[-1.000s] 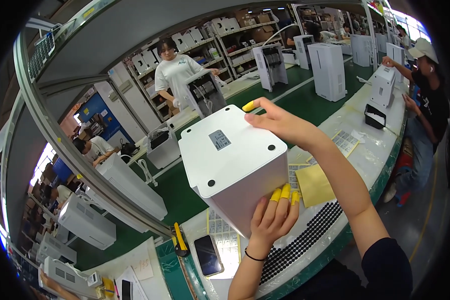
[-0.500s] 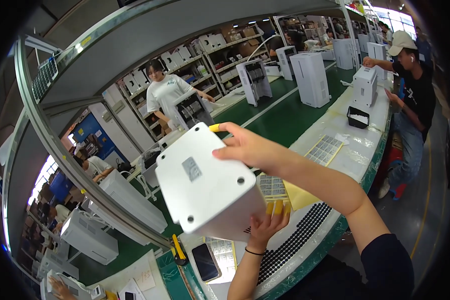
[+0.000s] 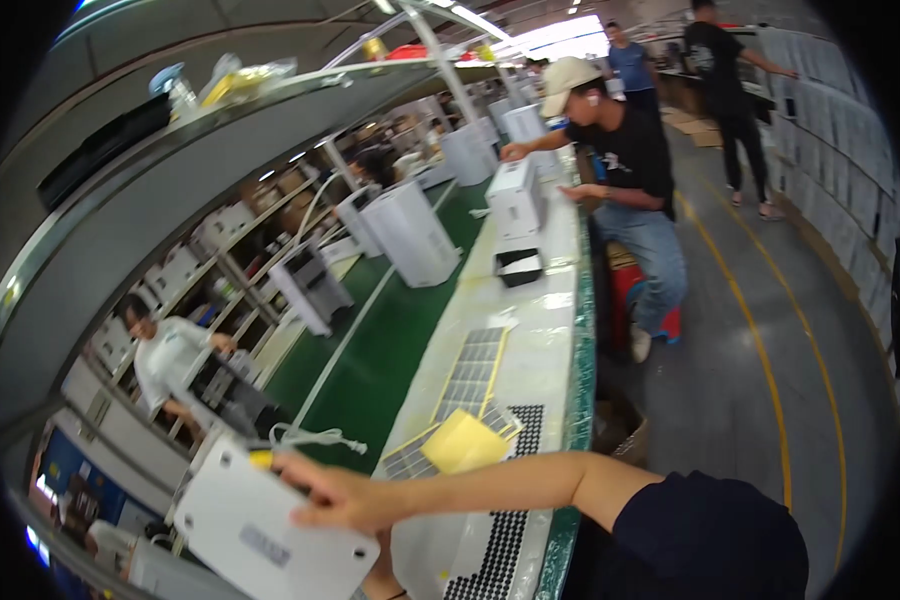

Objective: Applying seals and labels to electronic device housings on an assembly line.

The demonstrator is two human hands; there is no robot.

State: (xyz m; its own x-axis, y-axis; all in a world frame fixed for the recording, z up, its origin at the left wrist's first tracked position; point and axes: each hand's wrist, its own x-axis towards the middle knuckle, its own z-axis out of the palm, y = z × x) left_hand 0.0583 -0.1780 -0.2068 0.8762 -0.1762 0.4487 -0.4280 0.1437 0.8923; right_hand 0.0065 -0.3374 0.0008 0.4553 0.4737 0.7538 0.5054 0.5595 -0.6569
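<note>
A white box-shaped appliance (image 3: 235, 505) is tilted at the lower left, its flat face with a grey label and dark round corner spots turned toward me. My right hand (image 3: 345, 497) is closed over its upper edge, thumb on the flat face and a yellow finger cover showing beyond the edge. Below that, my left hand (image 3: 381, 578) is against the appliance's side; most of it is hidden, its fingers included, and a dark band circles the wrist. Near my right forearm lie a yellow sheet (image 3: 464, 441), grey label sheets (image 3: 470, 372) and rows of black round pads (image 3: 505, 540).
A green-edged bench (image 3: 577, 400) runs away from me beside a green conveyor (image 3: 370, 350) bearing white appliances (image 3: 410, 235). A black tray (image 3: 518, 267) stands farther up the bench. A capped person (image 3: 625, 150) sits there; another person (image 3: 175, 355) stands across the line. A white cable (image 3: 315, 437) lies near my right hand.
The view has swung right, so the appliance now sits lower left in it. Both hands have stayed with it, and its labelled face has turned. More of the bench and aisle shows.
</note>
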